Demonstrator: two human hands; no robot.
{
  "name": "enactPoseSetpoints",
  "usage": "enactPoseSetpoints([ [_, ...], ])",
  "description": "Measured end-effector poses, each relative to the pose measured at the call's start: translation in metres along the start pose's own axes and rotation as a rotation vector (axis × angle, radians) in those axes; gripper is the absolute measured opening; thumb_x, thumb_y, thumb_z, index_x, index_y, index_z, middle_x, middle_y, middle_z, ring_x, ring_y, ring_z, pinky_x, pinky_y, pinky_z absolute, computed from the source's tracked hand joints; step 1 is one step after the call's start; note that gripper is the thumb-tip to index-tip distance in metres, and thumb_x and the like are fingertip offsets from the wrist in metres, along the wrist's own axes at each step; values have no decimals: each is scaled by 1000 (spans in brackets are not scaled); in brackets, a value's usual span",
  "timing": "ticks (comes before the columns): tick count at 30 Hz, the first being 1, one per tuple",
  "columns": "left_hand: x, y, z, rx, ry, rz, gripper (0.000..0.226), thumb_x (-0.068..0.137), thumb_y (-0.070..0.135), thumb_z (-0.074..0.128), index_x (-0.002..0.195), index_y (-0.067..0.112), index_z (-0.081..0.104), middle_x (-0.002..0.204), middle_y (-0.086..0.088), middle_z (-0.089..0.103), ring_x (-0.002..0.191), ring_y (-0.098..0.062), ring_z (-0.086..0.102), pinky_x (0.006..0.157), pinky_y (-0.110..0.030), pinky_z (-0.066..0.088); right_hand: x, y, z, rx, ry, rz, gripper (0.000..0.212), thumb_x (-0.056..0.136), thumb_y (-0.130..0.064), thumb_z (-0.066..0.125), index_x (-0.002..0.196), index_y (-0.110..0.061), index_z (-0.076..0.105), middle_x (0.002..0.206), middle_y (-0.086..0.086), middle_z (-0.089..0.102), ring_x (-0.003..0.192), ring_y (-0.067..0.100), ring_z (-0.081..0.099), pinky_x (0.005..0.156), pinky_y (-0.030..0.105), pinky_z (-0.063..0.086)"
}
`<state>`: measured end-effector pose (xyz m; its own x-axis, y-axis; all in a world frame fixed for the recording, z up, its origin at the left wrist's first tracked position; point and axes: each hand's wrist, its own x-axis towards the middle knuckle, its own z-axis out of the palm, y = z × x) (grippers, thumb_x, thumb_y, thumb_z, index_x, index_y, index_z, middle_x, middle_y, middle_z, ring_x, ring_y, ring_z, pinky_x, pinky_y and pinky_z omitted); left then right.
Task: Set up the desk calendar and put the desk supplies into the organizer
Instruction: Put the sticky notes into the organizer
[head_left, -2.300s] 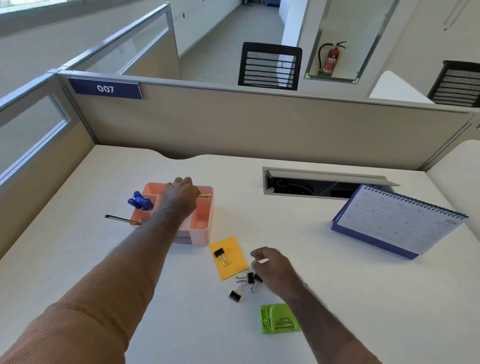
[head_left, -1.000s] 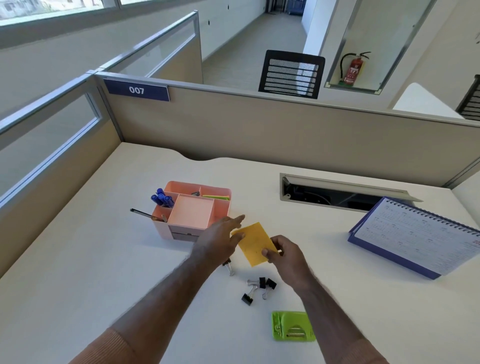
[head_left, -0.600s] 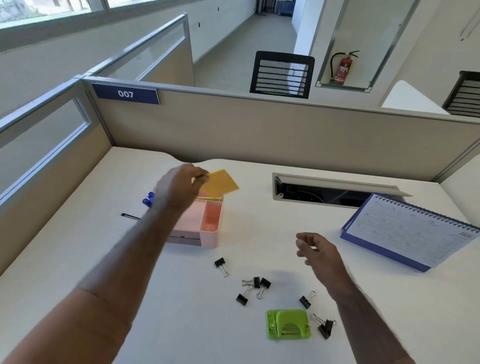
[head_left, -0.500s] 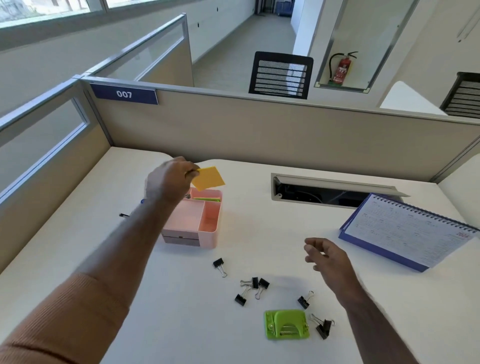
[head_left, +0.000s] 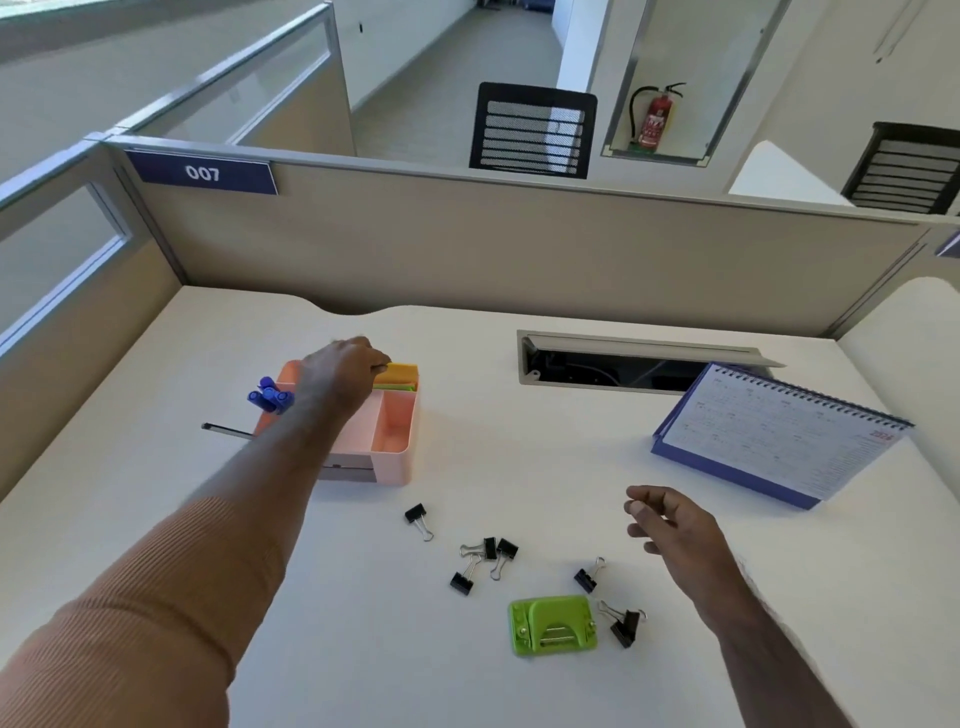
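Sticky notes (head_left: 401, 372), orange, lay flat in the pink organizer's (head_left: 392, 457) rear compartment, left of frame centre, long axis left-right; left hand (head_left: 340, 371) pinched them. Right hand (head_left: 667, 525) hovered empty, slack.

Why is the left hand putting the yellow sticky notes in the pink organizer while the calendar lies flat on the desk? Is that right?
Not quite. In the head view, the desk calendar is not lying flat: it stands propped up on its base, pages sloping. The rest holds: the left hand is at the back compartment of the pink organizer, fingers on the yellow sticky notes.
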<state>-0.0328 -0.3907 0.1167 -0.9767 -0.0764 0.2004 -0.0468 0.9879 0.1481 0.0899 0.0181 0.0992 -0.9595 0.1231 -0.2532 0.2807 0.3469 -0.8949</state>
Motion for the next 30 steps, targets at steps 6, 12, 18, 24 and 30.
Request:
enactPoseSetpoints([
  [6, -2, 10, 12, 99, -166, -71, 27, 95, 21, 61, 120, 27, 70, 109, 0, 73, 82, -20, 65, 61, -31, 48, -6, 8, 0, -42, -13, 10, 13, 92, -14, 61, 100, -21, 69, 97, 4, 72, 80, 21, 70, 70, 30, 50],
  [12, -3, 15, 16, 129, -228, -80, 36, 94, 17, 60, 129, 25, 64, 120, -3, 70, 91, -23, 68, 62, -32, 47, -11, 18, 1, -76, -39, 21, 12, 91, -16, 64, 97, -24, 70, 94, 0, 72, 77, 19, 69, 72, 28, 49],
  [18, -19, 26, 2, -51, -14, -74, 40, 96, 11, 48, 132, 25, 61, 130, -4, 65, 105, -28, 66, 64, -35, 54, -21, 25, 6, -180, -73, -29, 17, 89, -17, 65, 91, -34, 68, 90, -11, 71, 76, 9, 67, 65, 16, 47],
  [24, -66, 58, -17, -250, 188, 11, 33, 95, 10, 53, 123, 20, 68, 127, -3, 67, 105, -27, 65, 68, -38, 57, -49, 44, 28, -828, -435, -313, 39, 87, -48, 58, 126, -45, 54, 122, -23, 51, 116, 6, 44, 99, 31, 35],
  [30, -129, 97, -10, -455, 133, 7, 33, 92, 12, 54, 119, 24, 71, 119, 6, 69, 101, -16, 66, 79, -36, 57, -54, 49, 53, -1158, -377, -432, 44, 91, -48, 48, 133, -36, 47, 130, -9, 46, 121, 20, 42, 92, 36, 35],
])
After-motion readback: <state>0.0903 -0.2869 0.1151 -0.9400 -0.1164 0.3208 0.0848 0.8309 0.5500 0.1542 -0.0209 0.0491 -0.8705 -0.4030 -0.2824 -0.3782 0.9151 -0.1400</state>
